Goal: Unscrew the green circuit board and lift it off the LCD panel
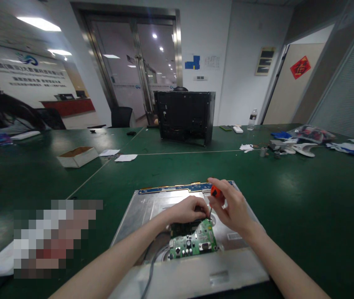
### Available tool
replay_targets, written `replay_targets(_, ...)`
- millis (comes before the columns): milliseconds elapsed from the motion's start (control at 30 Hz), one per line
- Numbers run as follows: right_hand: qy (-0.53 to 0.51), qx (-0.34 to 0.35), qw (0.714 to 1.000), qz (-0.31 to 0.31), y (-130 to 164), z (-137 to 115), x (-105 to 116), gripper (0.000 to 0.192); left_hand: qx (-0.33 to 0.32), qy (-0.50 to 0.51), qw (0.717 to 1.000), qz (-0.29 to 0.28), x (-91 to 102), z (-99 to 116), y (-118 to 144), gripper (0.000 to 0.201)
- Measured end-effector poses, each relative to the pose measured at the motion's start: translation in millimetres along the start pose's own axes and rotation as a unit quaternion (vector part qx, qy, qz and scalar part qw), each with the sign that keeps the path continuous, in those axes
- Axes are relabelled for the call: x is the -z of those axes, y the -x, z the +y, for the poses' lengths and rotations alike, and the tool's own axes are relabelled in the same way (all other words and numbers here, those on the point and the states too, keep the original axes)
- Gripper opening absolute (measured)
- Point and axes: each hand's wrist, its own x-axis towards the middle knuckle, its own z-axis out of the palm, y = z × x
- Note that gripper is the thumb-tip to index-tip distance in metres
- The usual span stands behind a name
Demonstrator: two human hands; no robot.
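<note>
A screwdriver with an orange and black handle (216, 192) is held in my right hand (231, 205), its thin shaft pointing down at the top corner of a green circuit board (195, 243). Close beside the shaft is my left hand (192, 209), fingers curled together at the board's upper edge. Whether those fingers pinch a small part is hidden. The board sits on a silver metal display panel (152, 207) lying on the table. A narrow blue circuit strip (170, 189) runs along the panel's far edge. From the board's left side a grey cable (152, 265) trails toward me.
A black monitor housing (186, 116) stands across the green table (304, 199). An open cardboard box (77, 158) and white papers (126, 158) lie left. Metal parts, a white curved piece (304, 148) and a water bottle (252, 119) are at right. A person (8, 104) sits at far left.
</note>
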Motion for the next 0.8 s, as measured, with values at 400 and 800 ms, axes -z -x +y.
replay_targets(400, -0.005, -0.016, 1.0, -0.003, 0.6, -0.7, -0.3, 0.037, 0.026, -0.143, 0.989, -0.027, -0.1, 23.1, -0.7, 0.025)
replay_targets(800, 0.023, -0.001, 0.999, 0.029, 0.9, 2.4, -4.2, 0.029, 0.043, -0.149, 0.988, -0.01, -5.0, 20.4, 0.2, 0.021)
